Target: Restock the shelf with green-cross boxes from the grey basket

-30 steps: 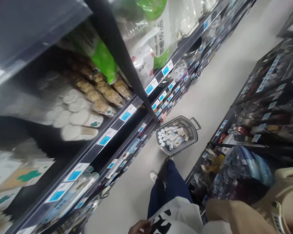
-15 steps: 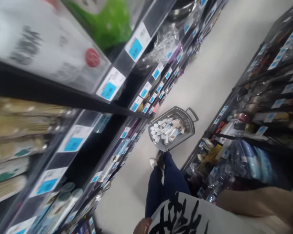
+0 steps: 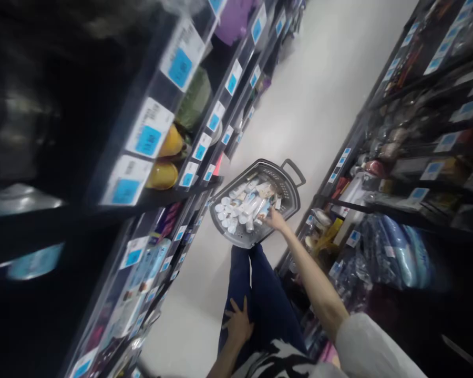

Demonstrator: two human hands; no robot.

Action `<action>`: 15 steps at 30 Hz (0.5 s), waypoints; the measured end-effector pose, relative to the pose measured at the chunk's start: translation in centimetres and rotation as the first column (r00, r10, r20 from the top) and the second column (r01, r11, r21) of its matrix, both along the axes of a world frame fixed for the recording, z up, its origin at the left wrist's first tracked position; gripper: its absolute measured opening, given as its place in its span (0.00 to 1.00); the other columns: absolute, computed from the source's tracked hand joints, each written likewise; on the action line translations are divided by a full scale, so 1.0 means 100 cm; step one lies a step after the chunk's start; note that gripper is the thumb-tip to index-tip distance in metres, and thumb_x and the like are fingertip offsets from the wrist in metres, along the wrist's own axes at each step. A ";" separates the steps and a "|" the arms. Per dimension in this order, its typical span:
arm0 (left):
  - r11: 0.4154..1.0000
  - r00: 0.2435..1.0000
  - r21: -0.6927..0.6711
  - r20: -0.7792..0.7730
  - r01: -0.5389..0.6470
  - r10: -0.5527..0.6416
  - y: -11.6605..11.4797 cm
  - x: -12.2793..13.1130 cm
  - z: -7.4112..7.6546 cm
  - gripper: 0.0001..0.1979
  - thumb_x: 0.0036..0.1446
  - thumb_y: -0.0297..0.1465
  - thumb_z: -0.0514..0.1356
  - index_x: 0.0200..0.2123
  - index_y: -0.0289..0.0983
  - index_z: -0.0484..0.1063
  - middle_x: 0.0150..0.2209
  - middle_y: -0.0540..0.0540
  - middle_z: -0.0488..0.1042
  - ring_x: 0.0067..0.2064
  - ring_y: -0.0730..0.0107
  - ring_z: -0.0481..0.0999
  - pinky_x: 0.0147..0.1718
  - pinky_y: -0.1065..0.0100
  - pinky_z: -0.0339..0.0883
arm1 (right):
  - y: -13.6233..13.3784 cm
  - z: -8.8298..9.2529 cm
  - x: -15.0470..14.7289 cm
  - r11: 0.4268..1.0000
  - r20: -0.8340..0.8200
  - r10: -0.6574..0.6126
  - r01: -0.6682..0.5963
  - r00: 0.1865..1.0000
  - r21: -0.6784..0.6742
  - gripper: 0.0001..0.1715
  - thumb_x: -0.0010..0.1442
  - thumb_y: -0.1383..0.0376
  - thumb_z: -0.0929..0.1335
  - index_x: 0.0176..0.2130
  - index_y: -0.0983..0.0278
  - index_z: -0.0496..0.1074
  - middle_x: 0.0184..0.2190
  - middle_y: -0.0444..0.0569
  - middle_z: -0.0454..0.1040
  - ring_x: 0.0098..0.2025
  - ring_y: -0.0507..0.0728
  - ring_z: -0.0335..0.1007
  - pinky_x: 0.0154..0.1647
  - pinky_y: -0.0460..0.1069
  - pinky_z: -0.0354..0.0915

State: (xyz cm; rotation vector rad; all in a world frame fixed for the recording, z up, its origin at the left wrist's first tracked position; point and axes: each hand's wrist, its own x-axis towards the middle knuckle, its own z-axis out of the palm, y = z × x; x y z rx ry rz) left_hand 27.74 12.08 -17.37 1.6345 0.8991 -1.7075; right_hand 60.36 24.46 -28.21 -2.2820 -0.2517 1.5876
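I cannot tell if my right grip [image 3: 275,218] clasps these probably light, slick, white-ended clear-plastic cylinders [image 3: 249,209], best held mid-length, in a grey perforated basket [image 3: 242,240]; my left grip [image 3: 239,323] is splayed.

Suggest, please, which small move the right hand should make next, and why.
Probably, it should secure one of the packaged items in the basket: the right hand reaches in among them, though whether its fingers grip one is too small to tell. The left hand rests spread on the trousers.
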 end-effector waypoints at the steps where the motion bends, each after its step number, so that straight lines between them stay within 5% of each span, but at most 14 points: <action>1: 0.999 0.999 0.032 0.024 0.034 -0.035 0.000 0.002 -0.013 0.46 0.58 0.34 0.65 0.74 0.49 0.46 0.73 0.22 0.47 0.65 0.23 0.63 0.44 0.39 0.74 | -0.008 -0.024 -0.014 0.998 0.047 0.048 -0.047 0.998 -0.035 0.35 0.51 0.64 0.79 0.55 0.66 0.69 0.47 0.59 0.81 0.52 0.66 0.78 0.52 0.55 0.72; 7: 0.979 0.994 0.205 0.106 0.001 -0.023 0.020 0.023 -0.078 0.40 0.59 0.26 0.61 0.71 0.53 0.56 0.68 0.27 0.60 0.59 0.41 0.73 0.46 0.53 0.73 | -0.039 -0.143 -0.044 0.997 0.264 0.018 0.002 0.964 -0.073 0.33 0.56 0.67 0.71 0.59 0.71 0.67 0.57 0.65 0.74 0.61 0.66 0.71 0.62 0.56 0.65; 15: 0.978 0.986 0.193 0.132 0.077 -0.104 0.038 0.020 -0.095 0.37 0.62 0.20 0.51 0.72 0.50 0.57 0.67 0.27 0.60 0.58 0.47 0.72 0.45 0.58 0.72 | -0.051 -0.237 0.006 0.989 0.430 -0.092 0.131 0.898 -0.063 0.26 0.56 0.68 0.68 0.55 0.68 0.75 0.68 0.64 0.61 0.68 0.67 0.61 0.68 0.58 0.58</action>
